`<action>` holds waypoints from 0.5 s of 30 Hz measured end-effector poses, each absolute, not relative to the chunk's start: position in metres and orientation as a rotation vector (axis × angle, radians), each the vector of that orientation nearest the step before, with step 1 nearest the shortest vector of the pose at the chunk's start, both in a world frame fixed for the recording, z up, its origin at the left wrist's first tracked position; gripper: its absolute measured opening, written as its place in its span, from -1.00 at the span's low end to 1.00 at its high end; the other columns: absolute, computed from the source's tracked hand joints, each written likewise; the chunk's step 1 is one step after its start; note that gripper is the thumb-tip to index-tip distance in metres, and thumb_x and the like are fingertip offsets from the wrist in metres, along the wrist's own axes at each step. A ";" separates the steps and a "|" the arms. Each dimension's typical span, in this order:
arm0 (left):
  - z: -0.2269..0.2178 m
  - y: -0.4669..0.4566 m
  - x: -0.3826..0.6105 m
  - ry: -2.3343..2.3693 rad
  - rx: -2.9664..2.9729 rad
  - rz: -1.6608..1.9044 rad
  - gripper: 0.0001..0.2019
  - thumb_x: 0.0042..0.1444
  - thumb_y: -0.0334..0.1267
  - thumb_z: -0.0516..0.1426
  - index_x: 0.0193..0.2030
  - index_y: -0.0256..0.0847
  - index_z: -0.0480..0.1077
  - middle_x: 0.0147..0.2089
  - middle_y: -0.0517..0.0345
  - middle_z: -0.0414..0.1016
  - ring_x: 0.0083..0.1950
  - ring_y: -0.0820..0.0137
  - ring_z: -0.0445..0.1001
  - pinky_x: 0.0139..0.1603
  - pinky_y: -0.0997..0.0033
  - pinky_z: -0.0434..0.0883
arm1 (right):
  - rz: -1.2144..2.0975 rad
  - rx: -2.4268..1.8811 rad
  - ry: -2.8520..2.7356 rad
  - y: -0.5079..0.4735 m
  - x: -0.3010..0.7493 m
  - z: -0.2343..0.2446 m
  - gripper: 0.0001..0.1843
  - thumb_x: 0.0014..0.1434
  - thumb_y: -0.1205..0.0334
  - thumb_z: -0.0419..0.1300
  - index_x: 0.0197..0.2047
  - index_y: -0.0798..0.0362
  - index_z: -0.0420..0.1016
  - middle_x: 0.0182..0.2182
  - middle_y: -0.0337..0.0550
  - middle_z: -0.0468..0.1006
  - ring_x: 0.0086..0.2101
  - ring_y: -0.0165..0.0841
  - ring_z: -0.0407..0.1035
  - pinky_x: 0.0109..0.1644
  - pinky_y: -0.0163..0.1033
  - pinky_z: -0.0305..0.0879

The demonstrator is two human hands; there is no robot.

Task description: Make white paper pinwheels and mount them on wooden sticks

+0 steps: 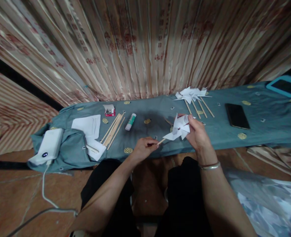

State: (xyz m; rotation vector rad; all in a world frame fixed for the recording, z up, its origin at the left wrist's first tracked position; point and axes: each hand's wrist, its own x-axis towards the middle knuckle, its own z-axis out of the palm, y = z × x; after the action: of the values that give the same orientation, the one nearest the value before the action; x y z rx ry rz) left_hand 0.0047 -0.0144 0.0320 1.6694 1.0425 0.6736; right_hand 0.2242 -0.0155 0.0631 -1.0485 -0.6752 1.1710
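Observation:
A white paper pinwheel [177, 129] with a pin at its centre is held up between my hands, above the front part of the cloth-covered surface. My left hand [145, 148] pinches the lower end of its wooden stick. At the paper blades, my right hand [197, 132] grips the pinwheel's right side, with some fingers hidden behind the paper. Scissors [168, 122] lie partly covered behind it. Farther back rest several finished-looking pinwheels [191, 94] with their sticks pointing toward me.
On the green cloth [150, 108] lie a glue stick [130, 122], loose wooden sticks [113, 131], a red box of pins [109, 111] and white paper sheets [88, 126]. A power bank [49, 146] with a cable sits left; a phone [237, 116] and blue-framed tablet [286, 86] are right. A curtain [140, 49] hangs behind.

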 end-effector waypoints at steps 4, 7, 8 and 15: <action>0.030 -0.012 -0.002 1.069 1.636 0.702 -0.84 0.02 -0.32 0.23 -0.28 -0.22 0.65 -0.35 0.09 0.60 -0.35 0.41 0.47 -0.32 0.50 0.33 | 1.207 -1.111 -0.675 -0.016 0.223 0.059 -0.57 -0.27 -0.07 0.53 -0.43 0.03 0.58 -0.52 -0.17 0.64 -0.44 -0.24 0.55 -0.30 -0.16 0.48; 0.027 -0.009 -0.005 1.071 1.558 0.730 -0.81 -0.01 -0.30 0.25 -0.25 -0.24 0.64 -0.35 0.09 0.60 -0.38 0.45 0.44 -0.37 0.53 0.32 | 1.264 -1.121 -0.630 -0.014 0.214 0.057 -0.57 -0.31 -0.02 0.55 -0.40 0.03 0.61 -0.51 -0.17 0.66 -0.49 -0.27 0.53 -0.32 -0.16 0.49; 0.026 -0.008 -0.005 1.057 1.515 0.735 -0.79 -0.02 -0.29 0.26 -0.23 -0.25 0.64 -0.36 0.09 0.60 -0.40 0.46 0.44 -0.38 0.53 0.32 | 1.286 -1.114 -0.619 -0.014 0.210 0.056 -0.57 -0.33 0.00 0.55 -0.39 0.03 0.61 -0.49 -0.18 0.67 -0.48 -0.26 0.54 -0.30 -0.16 0.50; 0.033 -0.007 0.000 0.961 1.205 0.722 -0.45 -0.14 -0.21 0.38 0.05 -0.32 0.53 -0.40 0.09 0.60 -0.43 0.44 0.52 -0.35 0.51 0.41 | 1.369 -1.090 -0.635 -0.007 0.185 0.046 -0.57 -0.31 0.02 0.55 -0.37 0.02 0.61 -0.41 -0.18 0.69 -0.33 -0.21 0.59 -0.16 -0.13 0.50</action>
State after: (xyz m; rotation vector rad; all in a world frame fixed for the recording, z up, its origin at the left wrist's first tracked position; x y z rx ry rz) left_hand 0.0004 -0.0069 0.0329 1.2054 0.9607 0.7220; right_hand 0.1849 -0.0071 0.0460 -1.0902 -0.6347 1.3691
